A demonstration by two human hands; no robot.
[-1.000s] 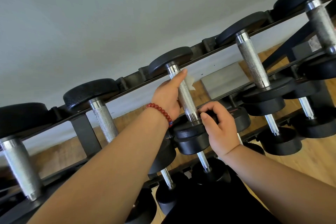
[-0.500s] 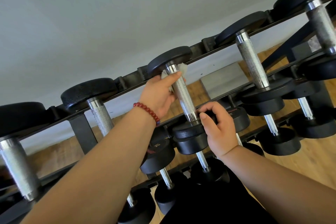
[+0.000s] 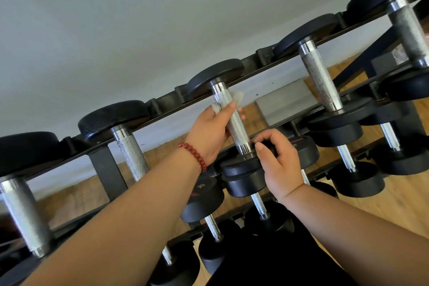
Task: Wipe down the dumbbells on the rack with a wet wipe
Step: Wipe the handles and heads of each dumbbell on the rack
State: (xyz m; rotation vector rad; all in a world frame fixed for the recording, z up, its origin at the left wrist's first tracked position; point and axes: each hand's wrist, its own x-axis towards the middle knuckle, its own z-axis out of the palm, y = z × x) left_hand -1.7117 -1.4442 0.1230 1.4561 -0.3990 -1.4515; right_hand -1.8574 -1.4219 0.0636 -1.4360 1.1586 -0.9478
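Head view, top shelf: five dumbbells on the rack (image 3: 162, 105), knurled chrome handles, black heads
Lower shelves: more dumbbells, partly hidden, so no count from me
Left hand (image 3: 209, 130): curled round the middle dumbbell (image 3: 235, 123) handle, one white wet wipe (image 3: 238, 96) trapped against it
Right hand (image 3: 279, 165): gripping that dumbbell's near head
Writing: "20", upside down, on a lower dumbbell head (image 3: 201, 187); red text beside it unreadable
Left wrist: one red bead bracelet (image 3: 193, 154)

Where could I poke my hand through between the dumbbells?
An open gap lies between the handle being wiped and the next handle right. Another sits between the far-left handle and the rack post. Lower down, the black heads crowd together.
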